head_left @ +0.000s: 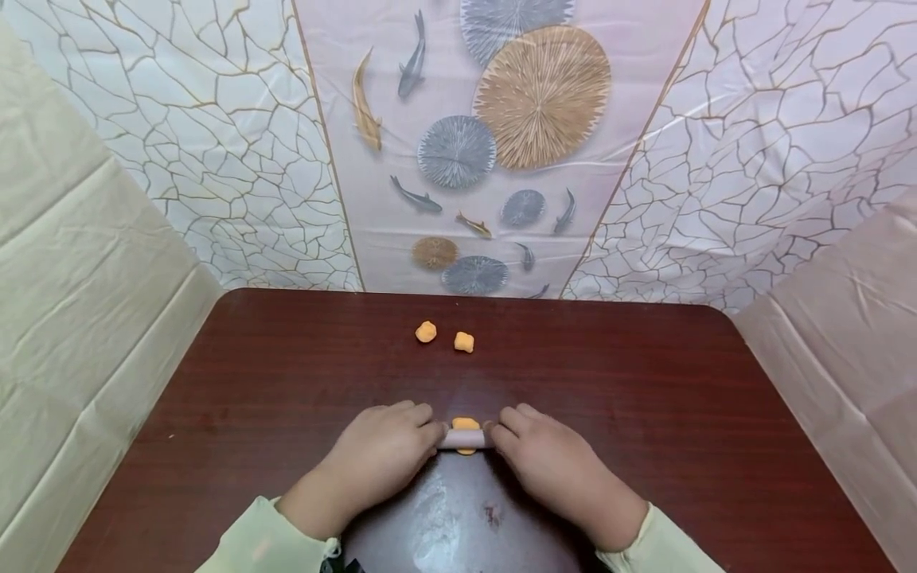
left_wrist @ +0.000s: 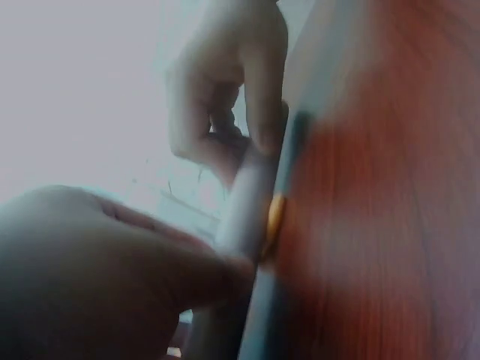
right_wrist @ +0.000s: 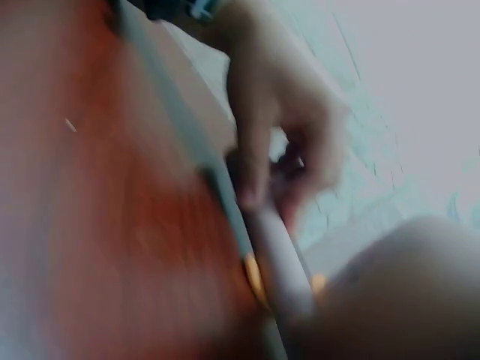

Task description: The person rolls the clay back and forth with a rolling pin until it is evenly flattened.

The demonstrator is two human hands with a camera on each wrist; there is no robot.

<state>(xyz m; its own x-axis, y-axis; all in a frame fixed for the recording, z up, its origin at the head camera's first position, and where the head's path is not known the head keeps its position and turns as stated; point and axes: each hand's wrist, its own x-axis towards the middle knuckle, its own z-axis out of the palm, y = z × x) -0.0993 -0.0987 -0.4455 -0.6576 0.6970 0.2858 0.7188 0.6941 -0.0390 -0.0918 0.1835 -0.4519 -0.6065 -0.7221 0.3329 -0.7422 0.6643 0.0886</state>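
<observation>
Across orange dough [head_left: 466, 423], roller [head_left: 464, 439], gripping fingers [head_left: 430, 434]

The surface [head_left: 609, 382] looks like wood, red-brown and grained, with a glossy sheen. The pale rod [head_left: 464, 439] appears to be smooth, plain plastic, while the orange piece [head_left: 466, 423] looks soft, matt and doughy. Slightly shiny, rippled sheeting [head_left: 251, 143] contrasts with the duller, creased cloth of the side panel [head_left: 79, 318].

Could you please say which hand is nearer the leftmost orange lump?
Left: the left hand is on the near side of the lump; the right hand is farther, to its right.
</observation>
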